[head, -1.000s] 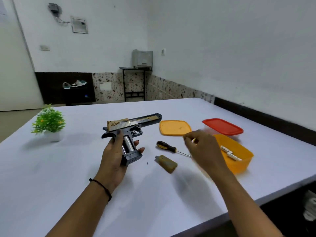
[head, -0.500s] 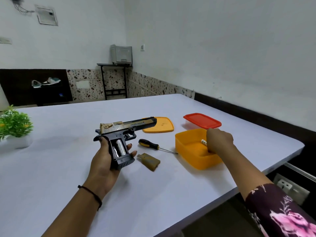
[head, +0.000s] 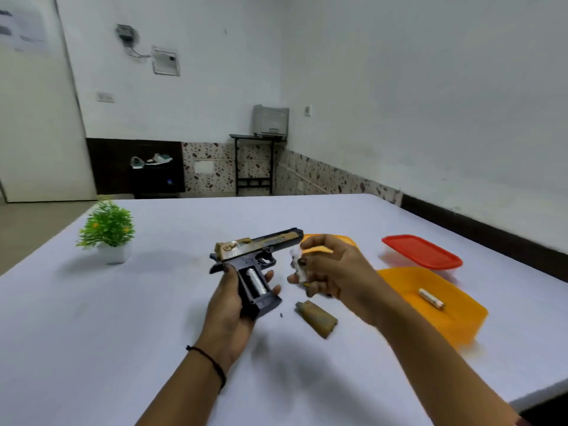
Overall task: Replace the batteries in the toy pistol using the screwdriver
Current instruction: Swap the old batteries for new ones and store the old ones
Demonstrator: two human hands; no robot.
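Bottom of the frame: two bare forearms reach out over the white counter [head: 123, 333], with a black band [head: 212, 364] on the left wrist. Left grip [head: 229, 305], low centre, is wrapped round the pistol [head: 258, 247] from behind. The thumb lies up the near side and fingertips show past the far side. The barrel points to the right of frame, and the handle compartment is open toward the camera with a silver cell [head: 256, 282] lying in it.

Right grip [head: 335, 272], just right of the pistol, hangs in the air with fingers curled, pinching a pale battery [head: 297, 262] beside the trigger guard. It's blurred, so no detail there.

On the counter below the two grips lies the tan cover [head: 316, 318], a dark speck [head: 281, 315] just left of it. To the right is the orange tub [head: 455, 321], one spare [head: 431, 298] inside. Further back sits a red-lidded tub [head: 421, 252], and an orange lid [head: 344, 239] peeks out behind the right grip. Left of the frame, further back on the counter, stands a small potted plant [head: 107, 229].
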